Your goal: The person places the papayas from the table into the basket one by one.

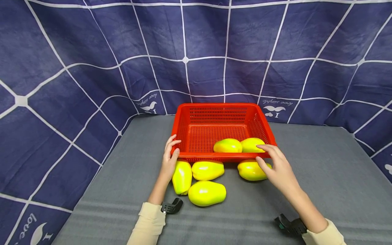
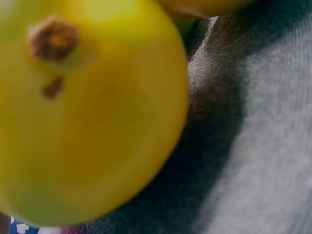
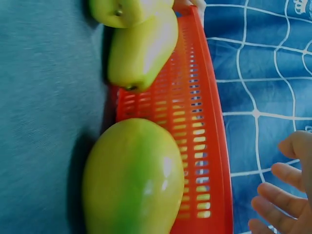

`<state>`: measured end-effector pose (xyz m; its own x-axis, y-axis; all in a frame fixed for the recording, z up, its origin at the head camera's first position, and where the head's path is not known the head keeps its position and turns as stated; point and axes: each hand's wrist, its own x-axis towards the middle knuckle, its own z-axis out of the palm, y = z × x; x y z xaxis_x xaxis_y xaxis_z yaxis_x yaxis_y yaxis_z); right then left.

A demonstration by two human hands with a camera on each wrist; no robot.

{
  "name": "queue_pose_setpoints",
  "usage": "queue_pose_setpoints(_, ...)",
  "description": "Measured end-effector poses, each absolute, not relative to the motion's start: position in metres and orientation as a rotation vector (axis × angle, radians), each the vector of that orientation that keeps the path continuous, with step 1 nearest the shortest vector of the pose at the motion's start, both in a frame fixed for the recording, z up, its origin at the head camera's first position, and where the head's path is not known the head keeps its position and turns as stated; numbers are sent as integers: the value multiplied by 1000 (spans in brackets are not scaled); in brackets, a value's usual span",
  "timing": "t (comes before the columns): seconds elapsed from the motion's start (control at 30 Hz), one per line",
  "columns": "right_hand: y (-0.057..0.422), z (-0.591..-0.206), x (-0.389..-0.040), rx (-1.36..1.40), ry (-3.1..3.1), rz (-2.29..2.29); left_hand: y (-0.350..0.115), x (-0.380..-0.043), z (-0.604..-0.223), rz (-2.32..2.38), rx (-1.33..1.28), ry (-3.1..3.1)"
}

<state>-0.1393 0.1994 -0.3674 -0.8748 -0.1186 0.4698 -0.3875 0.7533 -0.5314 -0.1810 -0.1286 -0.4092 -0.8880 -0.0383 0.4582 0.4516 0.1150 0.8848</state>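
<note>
A red plastic basket (image 1: 217,156) with slotted walls holds two yellow papayas, one papaya (image 1: 228,146) left of the other (image 1: 251,145). My left hand (image 1: 168,160) grips its front left corner, fingers over the rim. Below that hand lie an upright-pointing papaya (image 1: 182,177), a sideways papaya (image 1: 208,170) and a nearer one (image 1: 207,193). My right hand (image 1: 278,166) is at the front right corner, fingers spread and holding nothing. Beside its thumb, outside the basket, lies another papaya (image 1: 252,170), green-streaked in the right wrist view. The left wrist view shows a papaya's stem end (image 2: 53,39) close up.
A grey cloth (image 1: 122,190) covers the table under everything. Behind and to the left hangs a dark blue curtain (image 1: 205,78) with white grid lines, close to the basket's back edge. Each wrist wears a black strap-like device (image 1: 172,206).
</note>
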Motion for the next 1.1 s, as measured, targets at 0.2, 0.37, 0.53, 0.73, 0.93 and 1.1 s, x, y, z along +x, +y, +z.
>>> queue_pose_setpoints(0.2,212,-377,-117,338,-2440,923,-129,-180,-409,-1823,-402,-2044)
queue_pose_setpoints(0.37,219,-390,-108,271,-2419,977,-129,-180,-409,-1817,-414,-2042)
queue_pose_setpoints(0.53,225,-404,-109,231,-2441,1001,-129,-180,-408,-1818,-419,-2033)
queue_pose_setpoints(0.73,231,-418,-119,246,-2519,1007,-128,-179,-407,-1821,-407,-2039)
queue_pose_setpoints(0.93,238,-428,-130,282,-2691,1003,-128,-179,-407,-1840,-392,-2053)
queue_pose_setpoints(1.1,241,-435,-137,361,-2767,984,-128,-179,-407,-1832,-388,-2057)
